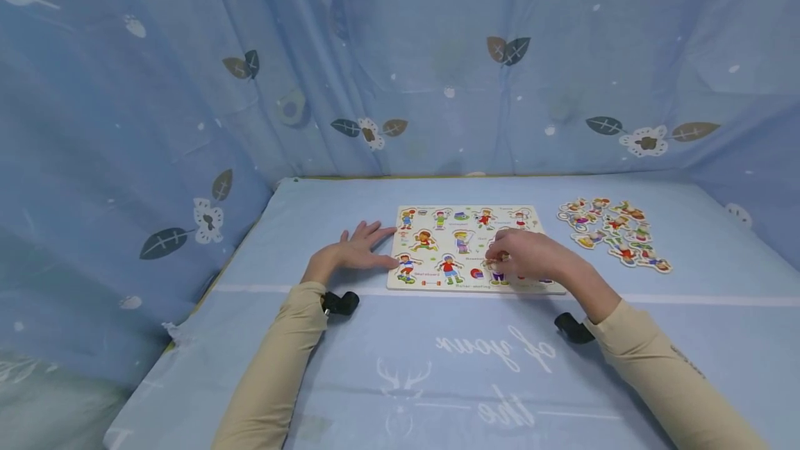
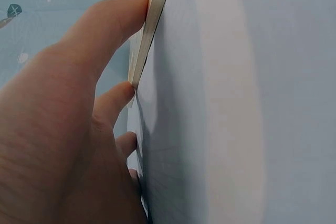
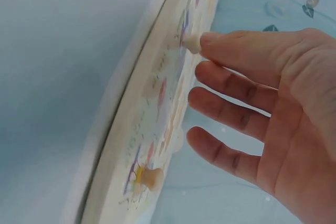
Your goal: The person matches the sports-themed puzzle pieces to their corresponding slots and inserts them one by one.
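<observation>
Here, on the tabletop (image 1: 437, 367) draped in blue cloth, lies a flat wooden peg puzzle board (image 1: 465, 245), square to the near edge and a little right of centre. Left hand (image 1: 356, 250) spread flat, fingers straight, fingertips (image 2: 123, 17) pressed against the board's left edge and curled round nothing. Right hand (image 1: 525, 254) over the board's lower right part, index finger and thumb meeting at a small pale peg (image 3: 192, 43) of one puzzle piece (image 1: 498, 266); remaining fingers (image 3: 231, 119) loosely spread, clear of the board. Whether the peg is truly pinched or only touched cannot be told for sure, though a pinch seems likely.

Probably light and stiff, this piece: thin plywood, printed face, snug in its cut-out. Best taken by the peg, straight up, since a tilt would likely jam it against the recess walls. Smooth and small, that knob, so apt to slip from a lazy pinch. Board itself rigid yet light enough to slide on the cloth, hence worth steadying at the edge.

Well apart to the right, a cluster of loose pieces (image 1: 615, 231) lying face up on the cloth.
</observation>
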### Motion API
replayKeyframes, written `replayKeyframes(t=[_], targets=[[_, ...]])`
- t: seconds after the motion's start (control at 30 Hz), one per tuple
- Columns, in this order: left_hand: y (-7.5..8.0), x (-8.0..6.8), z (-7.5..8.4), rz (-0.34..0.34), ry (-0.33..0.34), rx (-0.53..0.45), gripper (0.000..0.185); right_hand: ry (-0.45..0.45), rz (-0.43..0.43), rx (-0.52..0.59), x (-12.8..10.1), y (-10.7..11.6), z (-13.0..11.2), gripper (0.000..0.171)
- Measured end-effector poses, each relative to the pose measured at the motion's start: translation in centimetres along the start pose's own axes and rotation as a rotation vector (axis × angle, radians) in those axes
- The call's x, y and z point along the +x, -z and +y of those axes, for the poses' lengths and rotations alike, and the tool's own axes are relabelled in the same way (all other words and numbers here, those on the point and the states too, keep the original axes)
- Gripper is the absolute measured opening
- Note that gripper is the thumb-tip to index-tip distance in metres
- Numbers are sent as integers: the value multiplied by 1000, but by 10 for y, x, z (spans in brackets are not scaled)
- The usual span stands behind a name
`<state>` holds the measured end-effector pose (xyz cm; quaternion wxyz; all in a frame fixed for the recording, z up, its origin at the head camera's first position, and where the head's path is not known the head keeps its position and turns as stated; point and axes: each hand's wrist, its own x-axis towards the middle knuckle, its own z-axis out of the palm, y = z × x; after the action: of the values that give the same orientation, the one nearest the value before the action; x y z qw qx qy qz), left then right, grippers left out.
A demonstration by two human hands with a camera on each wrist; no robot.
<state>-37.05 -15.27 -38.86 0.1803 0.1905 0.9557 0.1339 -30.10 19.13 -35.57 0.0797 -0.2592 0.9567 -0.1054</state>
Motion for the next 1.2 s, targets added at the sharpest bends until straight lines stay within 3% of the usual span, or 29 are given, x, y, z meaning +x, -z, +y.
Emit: replayKeyframes(t=[0.33, 0.83, 1.2], targets=[[2, -3, -5, -1, 27, 12, 91, 20, 81, -28, 0, 10, 6, 25], [-2, -1, -3, 10, -1, -20, 90, -39, 191, -10, -17, 30, 21, 24], [-1, -1, 2, 17, -11, -16, 89, -139, 286, 53, -38, 53, 39, 24]])
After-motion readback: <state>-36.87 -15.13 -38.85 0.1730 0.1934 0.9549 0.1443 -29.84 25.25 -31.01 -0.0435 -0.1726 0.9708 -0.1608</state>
